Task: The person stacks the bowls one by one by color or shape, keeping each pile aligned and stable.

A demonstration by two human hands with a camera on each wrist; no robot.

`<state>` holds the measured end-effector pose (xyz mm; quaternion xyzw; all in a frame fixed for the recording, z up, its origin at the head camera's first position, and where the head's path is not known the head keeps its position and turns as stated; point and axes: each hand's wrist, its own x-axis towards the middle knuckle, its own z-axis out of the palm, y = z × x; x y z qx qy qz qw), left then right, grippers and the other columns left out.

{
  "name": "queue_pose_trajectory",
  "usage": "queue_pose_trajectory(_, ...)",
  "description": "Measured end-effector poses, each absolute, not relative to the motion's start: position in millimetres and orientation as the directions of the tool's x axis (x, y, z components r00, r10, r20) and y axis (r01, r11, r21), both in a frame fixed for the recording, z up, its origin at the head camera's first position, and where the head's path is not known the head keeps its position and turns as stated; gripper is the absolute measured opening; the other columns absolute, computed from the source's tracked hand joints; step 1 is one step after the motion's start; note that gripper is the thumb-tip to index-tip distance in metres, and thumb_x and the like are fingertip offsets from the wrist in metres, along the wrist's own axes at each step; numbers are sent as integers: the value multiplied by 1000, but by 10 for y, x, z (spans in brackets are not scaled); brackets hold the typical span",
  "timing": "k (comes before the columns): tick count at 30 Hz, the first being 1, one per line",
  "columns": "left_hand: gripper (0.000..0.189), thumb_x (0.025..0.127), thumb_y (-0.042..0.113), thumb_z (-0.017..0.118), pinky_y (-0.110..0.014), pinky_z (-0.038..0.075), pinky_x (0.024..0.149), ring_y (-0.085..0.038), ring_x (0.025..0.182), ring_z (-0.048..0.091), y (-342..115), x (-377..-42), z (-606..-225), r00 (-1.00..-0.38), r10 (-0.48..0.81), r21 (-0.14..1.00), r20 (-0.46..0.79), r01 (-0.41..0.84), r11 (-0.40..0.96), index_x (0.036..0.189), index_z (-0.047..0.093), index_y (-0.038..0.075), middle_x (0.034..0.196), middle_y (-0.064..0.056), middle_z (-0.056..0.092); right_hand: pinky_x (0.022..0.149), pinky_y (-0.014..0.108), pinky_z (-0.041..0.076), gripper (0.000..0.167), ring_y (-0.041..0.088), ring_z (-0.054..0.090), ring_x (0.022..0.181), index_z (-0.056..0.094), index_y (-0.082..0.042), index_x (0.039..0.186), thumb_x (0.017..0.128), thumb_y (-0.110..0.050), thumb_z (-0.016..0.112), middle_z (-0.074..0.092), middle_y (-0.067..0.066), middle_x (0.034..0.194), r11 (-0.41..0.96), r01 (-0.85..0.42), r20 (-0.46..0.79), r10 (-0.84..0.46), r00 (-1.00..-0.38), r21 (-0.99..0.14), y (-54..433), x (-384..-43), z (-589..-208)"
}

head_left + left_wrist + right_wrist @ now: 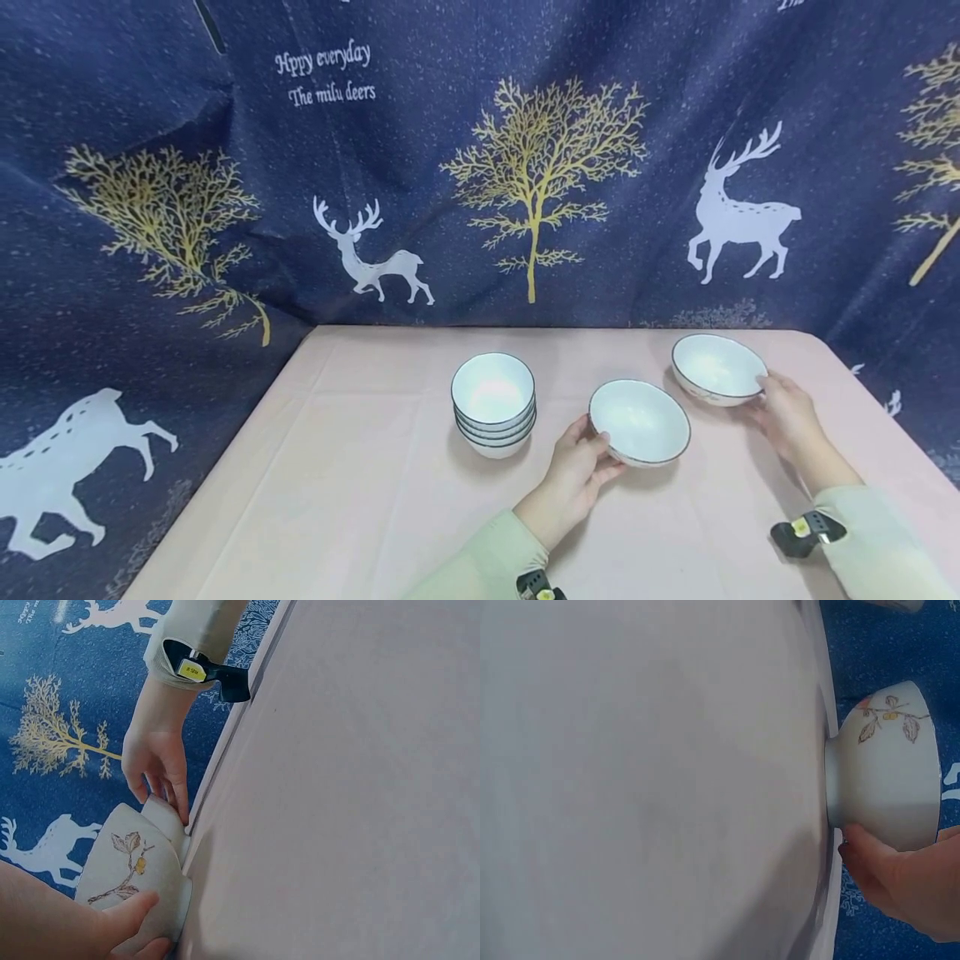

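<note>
My left hand [572,477] grips a white bowl with a thin dark rim [641,423] by its near left side, thumb at the rim and fingers beneath. Farther right and back, my right hand [789,417] holds another such bowl [716,367] by its right edge. Seen from the left wrist, the left-hand bowl [124,859] shows a branch with leaves and a yellow fruit, and it partly covers the other bowl. In the right wrist view the right-hand bowl [889,776] has its foot close over the table, with fingers near that foot.
To the left of both hands stands a stack of several matching bowls [492,392]. A pale pink cloth covers the table [337,467]. Behind it hangs a dark blue curtain [600,275] printed with deer and trees, meeting the table's back edge.
</note>
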<state>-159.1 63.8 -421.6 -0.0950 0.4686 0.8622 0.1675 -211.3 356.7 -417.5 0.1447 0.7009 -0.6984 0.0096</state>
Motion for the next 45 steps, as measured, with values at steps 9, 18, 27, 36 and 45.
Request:
queue_pose_trajectory(9,58,93,-4,49,-52,55,94,-41,119,51,636,-1586,-4218,-926,197,780,-321,-376,-500,147,28,-3,150,-31,20,102,29,46,61,46,1,140,-20,2,146,104,-24,16,-21,26,153,-60,221,-228,157,-961,-973,3533,-2106,-4202)
queue_pose_trajectory(18,58,92,-4,50,-52,55,93,-43,119,51,638,-1579,-4234,-926,193,775,-325,-377,-507,146,29,-3,151,-32,16,108,37,36,60,40,-6,142,-22,-3,146,104,-25,14,-27,17,153,-134,251,-270,153,-950,-959,3543,-2091,-4210)
queue_pose_trajectory(27,58,93,-4,50,-54,54,94,-42,119,51,628,-1580,-4233,-926,197,771,-321,-376,-514,146,29,-3,150,-32,17,106,30,43,63,35,-2,144,-23,-2,146,103,-22,18,-25,18,154,-187,245,-276,161,-948,-951,3522,-2102,-4215)
queue_pose_trajectory(36,58,92,-5,51,-55,53,95,-42,118,52,629,-1595,-4232,-927,199,769,-318,-375,-518,146,30,-3,149,-31,21,97,26,53,66,22,51,123,-19,3,146,102,-17,26,-22,24,154,-171,225,-257,196,-946,-959,3501,-2079,-4170)
queue_pose_trajectory(45,58,92,-5,51,-55,53,94,-43,118,51,636,-1591,-4237,-930,193,774,-314,-368,-516,146,30,-3,149,-33,18,96,25,53,67,15,50,113,-15,5,147,101,-15,28,-19,25,154,-126,206,-230,217,-949,-970,3476,-2052,-4175)
